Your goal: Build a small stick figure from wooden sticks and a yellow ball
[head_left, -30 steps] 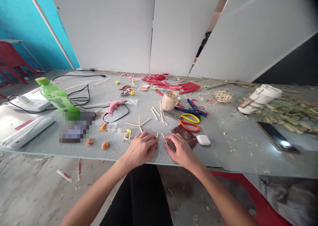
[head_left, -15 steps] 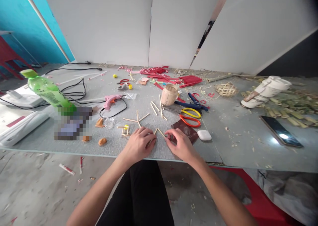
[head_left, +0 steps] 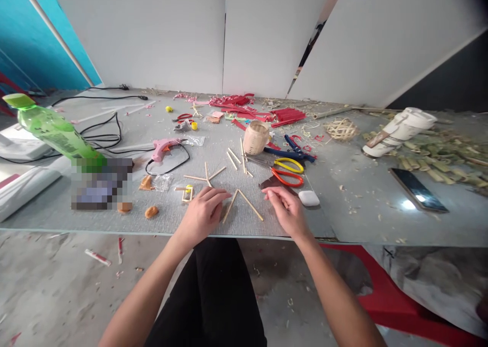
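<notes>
Two thin bamboo sticks [head_left: 244, 204] lie on the glass table [head_left: 76, 224] as an upside-down V, tips meeting at the far end. My left hand [head_left: 202, 212] rests palm down left of them, fingers lying loosely forward, its thumb by the near end of the left stick. My right hand [head_left: 287, 209] hovers right of them, thumb and forefinger pinched; I cannot see anything between them. It is over the near edge of a dark brown sheet [head_left: 276, 183].
Near the hands lie crossed sticks [head_left: 206, 176], a small stick frame [head_left: 186, 193], orange-and-yellow scissors [head_left: 287, 171], a white case [head_left: 308, 198], a woven cup [head_left: 255, 137] and a pink glue gun [head_left: 165, 146]. A green bottle [head_left: 53, 131] lies left, a phone [head_left: 417, 189] right.
Both hands have drawn apart from the two sticks, which now lie uncovered as a V between them. The right hand has let go of its stick. The view has tilted slightly.
</notes>
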Motion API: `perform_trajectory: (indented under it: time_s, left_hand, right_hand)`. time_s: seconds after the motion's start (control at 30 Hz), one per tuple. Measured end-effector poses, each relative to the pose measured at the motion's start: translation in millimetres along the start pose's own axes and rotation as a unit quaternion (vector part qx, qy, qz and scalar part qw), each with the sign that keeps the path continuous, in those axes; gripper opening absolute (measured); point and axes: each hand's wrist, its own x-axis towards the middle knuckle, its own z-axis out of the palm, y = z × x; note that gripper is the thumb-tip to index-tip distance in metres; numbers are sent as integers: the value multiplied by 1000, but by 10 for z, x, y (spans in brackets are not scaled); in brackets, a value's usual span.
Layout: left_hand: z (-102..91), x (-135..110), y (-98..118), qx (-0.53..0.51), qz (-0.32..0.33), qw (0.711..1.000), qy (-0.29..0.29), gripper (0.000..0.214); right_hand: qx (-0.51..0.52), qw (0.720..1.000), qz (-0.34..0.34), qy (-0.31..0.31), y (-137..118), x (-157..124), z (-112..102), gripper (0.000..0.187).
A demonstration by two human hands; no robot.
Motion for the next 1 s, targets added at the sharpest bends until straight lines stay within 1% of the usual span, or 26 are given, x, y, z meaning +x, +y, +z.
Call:
perform_trajectory:
  time_s: [0.1, 0.17, 0.23, 0.3, 0.43, 0.6, 1.0]
  left_hand:
    - [17, -13, -50, 7, 37, 998, -48, 55]
    - [25, -23, -80, 5, 49, 996, -68, 64]
    - [27, -34, -101, -6, 49, 996, -69, 69]
    - [28, -43, -111, -11, 45, 997, -62, 71]
    - [39, -44, -110, 16, 45, 997, -57, 69]
    - [53, -32, -92, 67, 57, 994, -57, 65]
    - [69, -42, -96, 60, 49, 995, -57, 56]
  right_hand:
    - [-63, 994, -60, -64, -27, 11, 18, 25]
    - [-81, 990, -89, -74, -40, 20, 38, 18]
    - [-89, 989, -94, -77, -40, 21, 54, 14]
    - [-94, 989, -82, -84, -27, 14, 64, 16]
    - [-96, 989, -71, -86, 6, -9, 75, 21]
    - [-110, 988, -68, -82, 9, -20, 90, 18]
    - [-114, 988, -73, -76, 11, -6, 107, 16]
